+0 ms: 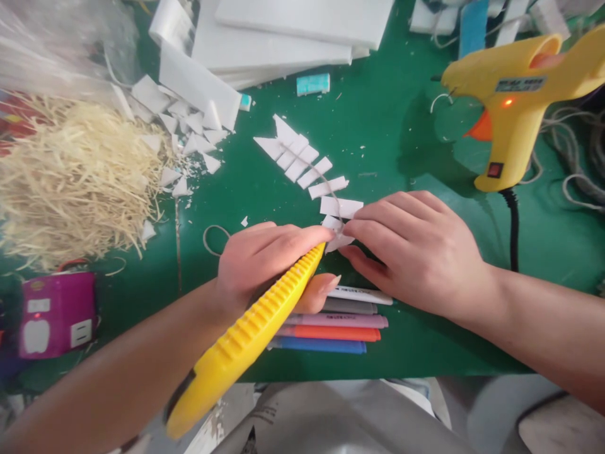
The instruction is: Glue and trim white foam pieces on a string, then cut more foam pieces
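Note:
My left hand (265,255) is closed around a yellow utility knife (241,347), whose handle slants down toward me. Its front end is by the lowest of the white foam pieces, and its blade cannot be made out. A curved row of white foam strips (301,165), joined by a thin grey wire (317,173), lies on the green table and ends in two points at the far end. At the near end, the closed fingertips of my right hand (416,249) pinch the last small foam piece (339,242). The fingers partly cover it.
Several markers (340,334) lie below my hands. At right rests a yellow glue gun (510,94) with its light on, its black cord trailing near my right arm. Foam scraps (193,142), straw-like shreds (80,183) and a purple box (59,315) are left. Foam sheets (283,44) lie behind.

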`<action>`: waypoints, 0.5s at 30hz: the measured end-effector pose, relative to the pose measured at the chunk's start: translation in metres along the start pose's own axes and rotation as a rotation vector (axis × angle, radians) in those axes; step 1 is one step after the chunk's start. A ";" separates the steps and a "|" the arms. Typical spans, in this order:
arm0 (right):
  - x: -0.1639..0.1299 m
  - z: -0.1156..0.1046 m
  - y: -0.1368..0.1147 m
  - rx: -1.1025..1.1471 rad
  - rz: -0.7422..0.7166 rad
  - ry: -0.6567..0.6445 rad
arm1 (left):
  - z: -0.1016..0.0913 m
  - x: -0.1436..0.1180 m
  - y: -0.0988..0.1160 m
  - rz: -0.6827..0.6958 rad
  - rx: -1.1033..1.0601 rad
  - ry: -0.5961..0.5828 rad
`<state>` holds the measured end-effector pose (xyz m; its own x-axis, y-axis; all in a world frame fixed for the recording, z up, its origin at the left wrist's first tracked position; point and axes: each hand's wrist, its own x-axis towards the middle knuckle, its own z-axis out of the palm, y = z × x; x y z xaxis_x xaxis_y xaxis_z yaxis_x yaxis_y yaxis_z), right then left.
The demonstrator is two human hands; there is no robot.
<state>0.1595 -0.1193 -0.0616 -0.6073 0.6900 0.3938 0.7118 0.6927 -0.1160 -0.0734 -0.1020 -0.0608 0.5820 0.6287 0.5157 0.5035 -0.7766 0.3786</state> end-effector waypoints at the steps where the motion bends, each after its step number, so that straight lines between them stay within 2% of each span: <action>1: 0.000 0.000 0.000 -0.008 -0.003 0.002 | -0.004 0.002 0.000 0.012 0.006 -0.034; 2: -0.001 0.000 0.000 -0.014 -0.008 0.004 | -0.008 0.004 0.001 0.024 0.017 -0.153; 5: -0.002 -0.001 0.001 -0.028 -0.022 0.014 | -0.016 0.009 0.002 0.055 0.028 -0.218; 15: -0.004 -0.003 0.002 -0.009 -0.024 0.016 | -0.016 0.008 0.003 0.054 0.032 -0.222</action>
<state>0.1647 -0.1217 -0.0607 -0.6187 0.6696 0.4109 0.7002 0.7072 -0.0980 -0.0773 -0.1000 -0.0432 0.7327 0.5826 0.3517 0.4860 -0.8097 0.3290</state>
